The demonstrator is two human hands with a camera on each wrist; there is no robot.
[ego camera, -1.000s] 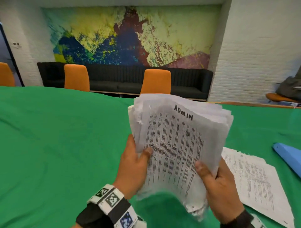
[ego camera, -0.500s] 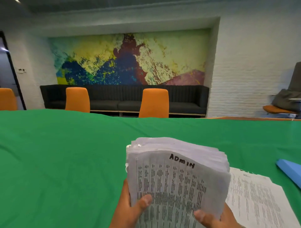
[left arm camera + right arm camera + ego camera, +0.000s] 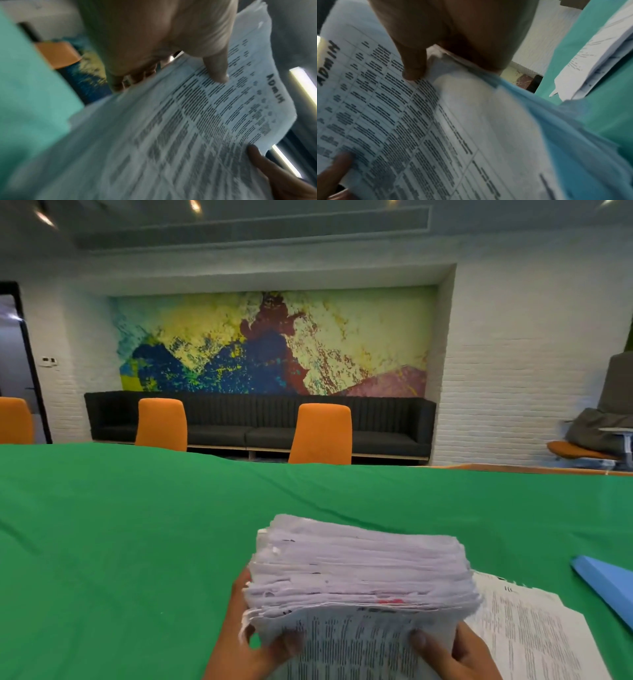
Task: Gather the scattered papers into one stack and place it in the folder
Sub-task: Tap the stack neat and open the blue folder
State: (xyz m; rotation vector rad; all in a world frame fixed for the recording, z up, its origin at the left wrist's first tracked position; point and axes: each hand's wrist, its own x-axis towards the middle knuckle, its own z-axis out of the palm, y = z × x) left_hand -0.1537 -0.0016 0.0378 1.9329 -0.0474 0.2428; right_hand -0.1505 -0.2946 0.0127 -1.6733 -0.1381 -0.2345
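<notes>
Step in hand: squaring the gathered paper stack [image 3: 359, 573] between both hands above the green-covered worktop [image 3: 120, 525]; judged, the gathering is mostly done but not finished.
Left hand: the left hand [image 3: 246, 645] grasps the stack's left side, thumb pressed on the printed top sheet, the one marked "ADMIN" in the left wrist view, fingers behind.
Right hand: the right hand [image 3: 459, 652] grasps the right side the same way, thumb on the top sheet, fingers curled behind.
Doing it well: the upper edges look ragged, so loosening both grips a little and tapping the lower edge on the worktop should align the sheets; squeezing hard would likely lock the misalignment in.
Risk: a thick, loose stack may fan or shed sheets if tilted too far.
Loose sheets: more printed sheets [image 3: 534, 631] lie flat on the worktop just to the right of the right hand, and probably need adding.
Folder: the blue folder [image 3: 606, 583] lies further right, at the frame's edge, apart from both hands.
</notes>
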